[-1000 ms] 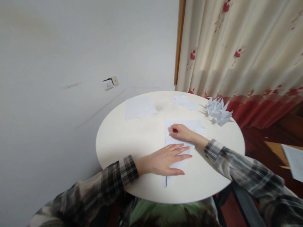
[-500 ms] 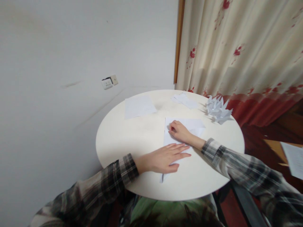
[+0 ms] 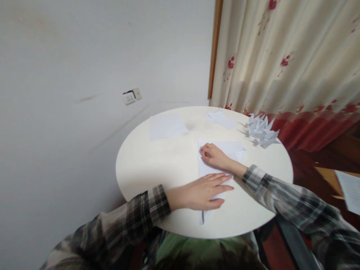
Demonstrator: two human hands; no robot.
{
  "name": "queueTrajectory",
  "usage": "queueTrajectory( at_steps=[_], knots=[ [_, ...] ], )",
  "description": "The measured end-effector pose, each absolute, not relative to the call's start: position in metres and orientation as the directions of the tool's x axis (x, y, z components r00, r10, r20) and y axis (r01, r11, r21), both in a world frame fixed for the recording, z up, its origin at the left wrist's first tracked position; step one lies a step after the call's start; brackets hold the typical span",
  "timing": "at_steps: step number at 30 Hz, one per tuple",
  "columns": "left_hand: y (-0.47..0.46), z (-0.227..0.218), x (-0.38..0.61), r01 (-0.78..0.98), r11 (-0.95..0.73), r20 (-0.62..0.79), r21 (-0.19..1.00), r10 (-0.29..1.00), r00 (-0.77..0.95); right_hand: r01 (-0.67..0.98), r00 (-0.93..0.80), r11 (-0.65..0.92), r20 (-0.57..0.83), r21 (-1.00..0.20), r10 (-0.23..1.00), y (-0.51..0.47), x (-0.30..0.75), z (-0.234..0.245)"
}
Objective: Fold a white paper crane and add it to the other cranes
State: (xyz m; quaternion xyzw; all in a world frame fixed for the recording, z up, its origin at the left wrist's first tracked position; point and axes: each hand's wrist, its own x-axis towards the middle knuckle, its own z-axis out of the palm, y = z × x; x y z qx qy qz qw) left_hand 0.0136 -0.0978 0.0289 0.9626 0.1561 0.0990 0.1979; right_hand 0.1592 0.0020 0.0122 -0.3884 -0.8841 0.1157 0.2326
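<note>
A white sheet of paper [image 3: 208, 168] lies on the round white table in front of me, with a folded part along its near end. My left hand [image 3: 205, 191] rests flat across the near part of this paper, its fingers spread and pointing right. Just beyond it, my right hand [image 3: 215, 155] is closed, fingers curled and thumb against them, at the left edge of the sheet. Both hands cover much of the paper, so the fold under them is partly hidden.
Another white sheet [image 3: 168, 125] lies at the table's far left. Smaller paper pieces [image 3: 221, 119] sit at the back, and several pointed folded paper shapes [image 3: 261, 131] cluster at the right rim. A wall with a socket [image 3: 128, 98] and a curtain [image 3: 253, 56] stand behind.
My left hand has slid slightly to the right over the paper, and the paper's near end has shifted a little right. The right hand stays closed in nearly the same place.
</note>
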Motion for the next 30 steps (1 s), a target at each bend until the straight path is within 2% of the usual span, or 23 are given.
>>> queueTrajectory(
  at_steps=[10,18,30],
  knots=[
    [-0.0934,0.029,0.0103,0.257,-0.877,0.124,0.405,0.332,0.935,0.602,-0.564,0.655,0.337,-0.457,0.754,0.0042,0.1624,0.0067],
    [-0.0925,0.0275,0.0104,0.249,-0.878,0.126,0.408,0.324,0.937,0.603,-0.557,0.66,0.355,-0.449,0.751,0.0049,0.1628,0.0067],
    [-0.0941,0.0283,0.0098,0.265,-0.908,0.102,0.326,0.312,0.945,0.597,-0.542,0.661,0.379,-0.454,0.75,0.0051,0.1631,0.0057]
  ],
)
